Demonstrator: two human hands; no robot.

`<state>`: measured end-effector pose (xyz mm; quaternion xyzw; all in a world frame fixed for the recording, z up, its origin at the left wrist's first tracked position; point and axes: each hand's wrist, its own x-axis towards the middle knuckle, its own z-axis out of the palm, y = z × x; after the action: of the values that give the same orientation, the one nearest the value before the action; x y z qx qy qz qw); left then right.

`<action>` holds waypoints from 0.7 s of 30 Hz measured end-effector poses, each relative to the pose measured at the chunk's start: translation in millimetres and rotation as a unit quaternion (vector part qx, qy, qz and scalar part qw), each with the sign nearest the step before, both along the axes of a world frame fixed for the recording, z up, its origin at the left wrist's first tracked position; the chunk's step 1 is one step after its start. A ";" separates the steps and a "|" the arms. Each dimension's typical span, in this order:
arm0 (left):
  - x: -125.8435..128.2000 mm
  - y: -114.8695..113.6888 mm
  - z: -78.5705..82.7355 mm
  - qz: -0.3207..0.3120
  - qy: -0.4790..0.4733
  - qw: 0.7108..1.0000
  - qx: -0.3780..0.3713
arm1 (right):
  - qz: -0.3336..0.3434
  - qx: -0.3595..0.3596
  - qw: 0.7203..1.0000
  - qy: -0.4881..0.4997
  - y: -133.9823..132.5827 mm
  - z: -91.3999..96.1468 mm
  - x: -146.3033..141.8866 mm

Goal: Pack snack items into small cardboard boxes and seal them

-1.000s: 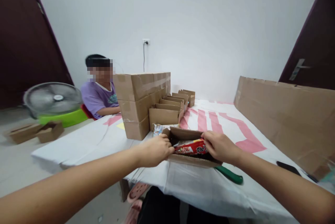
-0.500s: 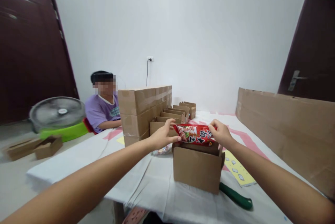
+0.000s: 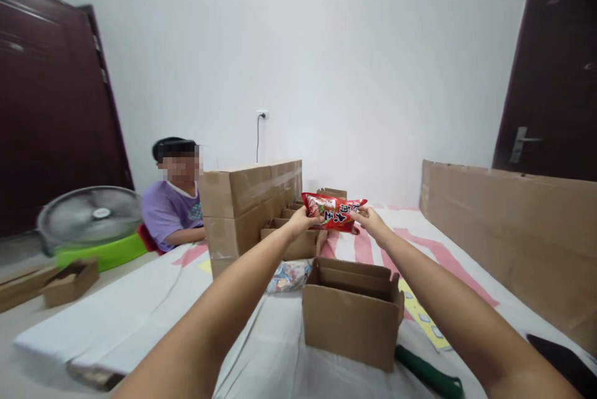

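Observation:
A red snack packet [image 3: 334, 212] hangs in the air above the table, held at both ends. My left hand [image 3: 303, 221] pinches its left end and my right hand [image 3: 368, 219] pinches its right end. Below and nearer to me stands an open brown cardboard box [image 3: 351, 318] with its flaps up; its inside is hidden from here. Beyond my hands runs a row of small open cardboard boxes [image 3: 298, 243].
A stack of taped cartons [image 3: 249, 203] stands left of the row, with a seated person [image 3: 173, 206] behind it. A small colourful packet [image 3: 288, 276] lies left of the box; a green-handled tool [image 3: 430, 376] and yellow sheet [image 3: 422, 321] lie right. Cardboard sheet [image 3: 513, 231] right, fan [image 3: 88, 219] left.
Both hands lifted the red packet out of the open box and carried it up and away, toward the row of small boxes. The view tilted upward.

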<state>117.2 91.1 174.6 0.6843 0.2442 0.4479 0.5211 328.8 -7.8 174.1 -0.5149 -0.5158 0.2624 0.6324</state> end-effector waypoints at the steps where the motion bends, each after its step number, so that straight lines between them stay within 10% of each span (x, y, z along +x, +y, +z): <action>1: 2.0 3.3 -2.8 0.001 -0.003 1.000 -0.001 | 0.011 -0.001 1.000 -0.001 4.2 -4.6 -1.1; 12: 15.1 9.5 -21.1 -0.003 -0.004 1.000 -0.013 | 0.039 -0.023 0.999 -0.011 26.9 -28.8 -2.7; 21: 14.7 -40.1 -4.2 -0.038 -0.020 0.998 0.046 | 0.128 0.016 0.990 0.055 -37.8 -4.9 -14.9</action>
<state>131.9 51.0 170.4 0.7072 0.1868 0.4517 0.5109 313.8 -45.6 169.1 -0.4192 -0.5459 0.3609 0.6293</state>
